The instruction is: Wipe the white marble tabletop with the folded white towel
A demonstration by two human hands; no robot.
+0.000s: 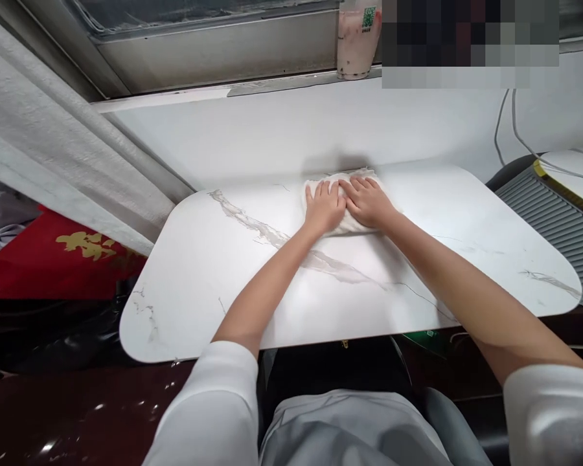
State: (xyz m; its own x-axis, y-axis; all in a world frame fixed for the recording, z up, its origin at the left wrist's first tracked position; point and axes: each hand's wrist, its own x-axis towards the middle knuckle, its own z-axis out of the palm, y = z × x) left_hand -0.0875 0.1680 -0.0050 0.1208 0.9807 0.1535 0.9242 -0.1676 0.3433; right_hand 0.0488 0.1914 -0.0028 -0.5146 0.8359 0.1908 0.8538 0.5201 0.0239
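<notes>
A folded white cloth (352,226) lies at the far edge of a white marbled table (184,278), close to the wall. My left hand (324,207) rests flat on the cloth's left part, its fingers spread. On the right part lies my right hand (369,202), also flat with fingers stretched out. The two hands almost meet at the middle of the cloth. Parts of the cloth are covered by my palms and fingers.
A clear cup of pink drink (357,45) stands on the window ledge above the table. To the left hang a pale curtain (72,129) and a red bag (68,259) with gold print. A ribbed grey panel (554,220) and cables (515,123) are at the right.
</notes>
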